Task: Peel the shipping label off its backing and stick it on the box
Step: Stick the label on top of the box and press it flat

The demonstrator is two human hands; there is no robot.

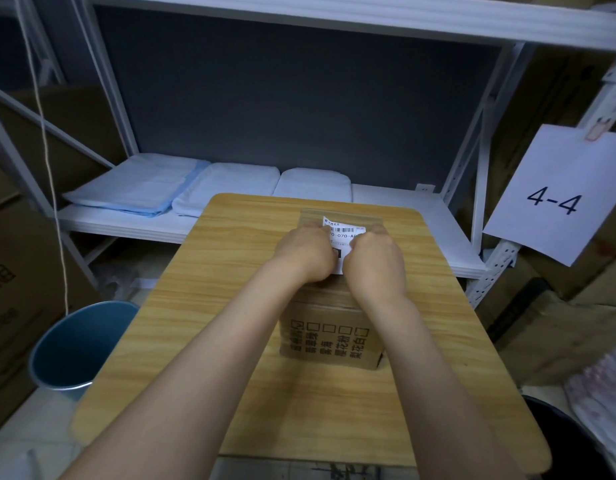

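A brown cardboard box (331, 337) with printed characters and checkboxes on its near side stands on a small wooden table (209, 306). A white shipping label (344, 232) with a barcode lies on the box top. Both hands rest on it. My left hand (305, 252) covers the label's left side, and my right hand (377, 261) covers its right side. Their fingers are curled down onto the label. Whether the backing is still under the label is hidden by the hands.
A white metal shelf (403, 209) behind the table holds folded blue and white cloths (202, 188). A blue bin (78, 348) stands on the floor at left. A paper sign "4-4" (556, 195) hangs at right. Cardboard cartons stand on both sides.
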